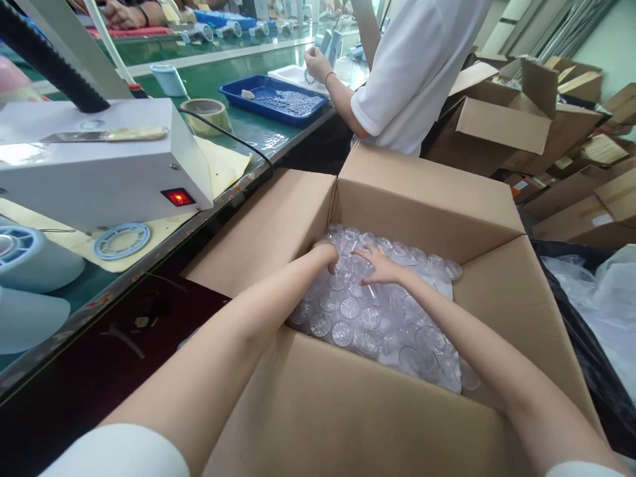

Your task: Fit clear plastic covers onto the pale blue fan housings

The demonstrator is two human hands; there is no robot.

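Both my hands reach into a large open cardboard box (397, 391). Inside lies a layer of clear round plastic pieces (349, 308), set close together over whitish sheeting. My right hand (380, 265) is just over these pieces near the box's far side, its fingers spread and nothing visible in its grasp. To its left, my left hand (325, 253) points down at the pieces by the left wall. Most of its fingers are hidden behind the hand, so its grip does not show.
On the bench at left stand a white machine (89, 172) with a lit red switch, a knife (106, 135), a blue ring (122, 240) and light-blue cylinders (34, 265). Beyond are a tape roll (206, 116) and a blue tray (273, 99). A white-shirted person (422, 73) stands ahead; cartons (507, 126) fill the right.
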